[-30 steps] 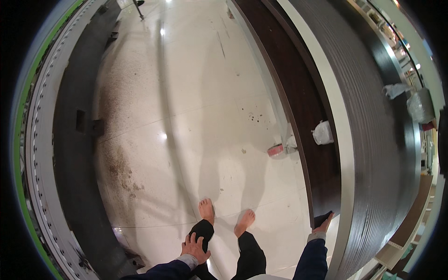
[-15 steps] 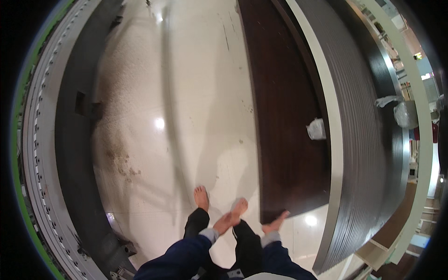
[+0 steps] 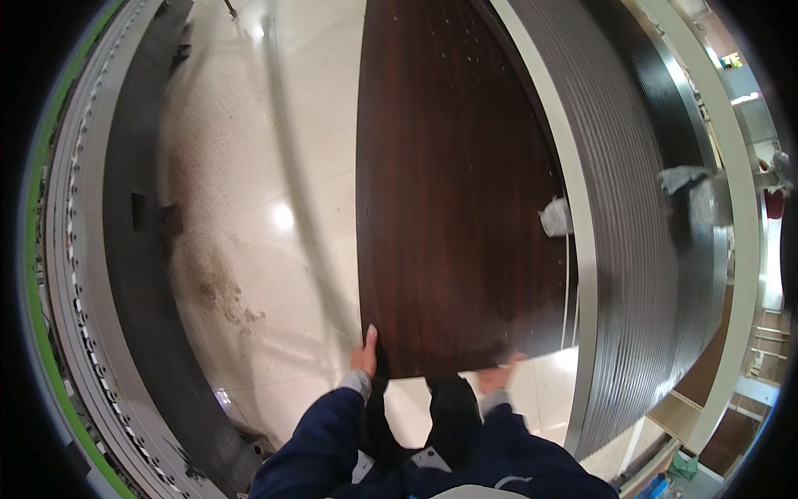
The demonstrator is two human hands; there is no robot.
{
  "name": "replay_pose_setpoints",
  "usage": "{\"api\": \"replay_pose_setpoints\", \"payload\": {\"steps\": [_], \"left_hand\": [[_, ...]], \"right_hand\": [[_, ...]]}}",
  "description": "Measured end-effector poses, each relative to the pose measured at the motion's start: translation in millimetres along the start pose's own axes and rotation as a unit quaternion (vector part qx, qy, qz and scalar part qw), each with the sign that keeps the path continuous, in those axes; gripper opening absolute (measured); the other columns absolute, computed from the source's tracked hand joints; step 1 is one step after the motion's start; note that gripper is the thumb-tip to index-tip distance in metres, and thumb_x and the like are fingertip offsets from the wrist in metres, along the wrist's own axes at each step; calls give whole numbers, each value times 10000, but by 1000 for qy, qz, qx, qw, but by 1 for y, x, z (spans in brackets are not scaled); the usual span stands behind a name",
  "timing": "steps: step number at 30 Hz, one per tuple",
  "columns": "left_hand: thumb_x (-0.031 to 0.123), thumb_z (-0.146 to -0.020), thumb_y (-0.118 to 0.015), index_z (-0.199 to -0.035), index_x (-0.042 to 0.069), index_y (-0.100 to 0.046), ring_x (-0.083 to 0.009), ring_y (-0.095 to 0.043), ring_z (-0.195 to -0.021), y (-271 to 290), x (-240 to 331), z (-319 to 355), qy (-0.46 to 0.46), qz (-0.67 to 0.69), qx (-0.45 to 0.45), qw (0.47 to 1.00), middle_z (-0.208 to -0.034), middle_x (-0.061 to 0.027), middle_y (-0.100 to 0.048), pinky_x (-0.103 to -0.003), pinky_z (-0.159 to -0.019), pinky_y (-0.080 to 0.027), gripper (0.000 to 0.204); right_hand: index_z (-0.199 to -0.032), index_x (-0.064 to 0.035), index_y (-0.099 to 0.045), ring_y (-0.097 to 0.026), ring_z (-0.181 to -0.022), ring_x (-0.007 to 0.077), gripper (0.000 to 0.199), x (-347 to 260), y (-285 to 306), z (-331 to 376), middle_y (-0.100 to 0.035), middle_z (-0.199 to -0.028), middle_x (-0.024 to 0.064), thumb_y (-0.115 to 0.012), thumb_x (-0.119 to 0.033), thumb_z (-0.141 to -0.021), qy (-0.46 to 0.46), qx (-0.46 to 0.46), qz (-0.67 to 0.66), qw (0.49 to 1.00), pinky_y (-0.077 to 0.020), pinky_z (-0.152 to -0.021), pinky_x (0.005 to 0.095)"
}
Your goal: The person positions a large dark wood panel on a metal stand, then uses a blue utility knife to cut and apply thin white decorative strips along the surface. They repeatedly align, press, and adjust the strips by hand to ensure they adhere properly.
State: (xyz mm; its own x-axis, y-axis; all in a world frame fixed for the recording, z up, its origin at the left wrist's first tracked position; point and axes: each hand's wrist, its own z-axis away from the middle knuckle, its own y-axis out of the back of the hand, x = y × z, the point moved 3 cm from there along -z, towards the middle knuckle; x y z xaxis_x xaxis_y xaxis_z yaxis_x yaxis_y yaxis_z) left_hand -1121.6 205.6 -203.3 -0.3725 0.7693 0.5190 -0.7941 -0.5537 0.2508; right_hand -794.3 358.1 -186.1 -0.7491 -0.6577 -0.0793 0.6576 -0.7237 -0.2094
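A long dark brown wood-look board (image 3: pixel 453 208) stretches away from me, its near end just in front of my legs. At its near left corner my left hand (image 3: pixel 364 358) grips the left edge, thumb upright along the side. My right hand (image 3: pixel 496 378), slightly blurred, is closed on the near edge towards the right; the fingers beneath the board are hidden. A crumpled whitish plastic wrapping (image 3: pixel 555 218) sits at the board's right side.
Close on the right stand upright panels with a pale edge (image 3: pixel 588 249) and a grey ribbed face (image 3: pixel 636 233). A long dark grey machine side (image 3: pixel 133 308) runs along the left. Between them lies a pale shiny floor (image 3: pixel 249 166) with brown dust.
The board has shifted left and its near end now covers my feet. My left hand has moved from between my legs to the board's left edge. A gap shows beside the pale-edged panel.
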Motion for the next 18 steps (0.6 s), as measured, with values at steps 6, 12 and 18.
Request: {"api": "replay_pose_setpoints", "payload": {"steps": [6, 12, 18], "left_hand": [[880, -909, -348, -1392, -104, -577, -452, -456, -1423, -2, 22, 10, 87, -62, 16, 994, -1437, -360, -541, -431, -1192, -329, 1120], [877, -930, -178, -1344, -134, -598, -459, -488, -1392, 20, 36, -6, 54, -89, 58, 993, -1383, -362, -584, -452, -1169, -340, 1171], [851, -947, -62, -1359, -139, -581, -431, -484, -1409, 114, 80, -79, 56, -55, 98, 992, -1389, -348, -587, -447, -1166, -346, 1191]], "right_hand": [[-1676, -182, -148, -111, -1595, 340, 1139, -173, -25, -6, -105, -1744, 77, -500, -874, -843, 377, 54, 150, 912, -125, -1262, 609], [-1689, -225, -71, -64, -1608, 309, 1124, -144, -49, -31, -18, -1756, 59, -387, -914, -859, 336, 103, 172, 920, -114, -1264, 589], [-1634, -189, -316, -302, -1539, 340, 981, -62, -132, -40, -339, -1676, 86, -302, -865, -923, 229, 41, 53, 971, -234, -1247, 564]]}}
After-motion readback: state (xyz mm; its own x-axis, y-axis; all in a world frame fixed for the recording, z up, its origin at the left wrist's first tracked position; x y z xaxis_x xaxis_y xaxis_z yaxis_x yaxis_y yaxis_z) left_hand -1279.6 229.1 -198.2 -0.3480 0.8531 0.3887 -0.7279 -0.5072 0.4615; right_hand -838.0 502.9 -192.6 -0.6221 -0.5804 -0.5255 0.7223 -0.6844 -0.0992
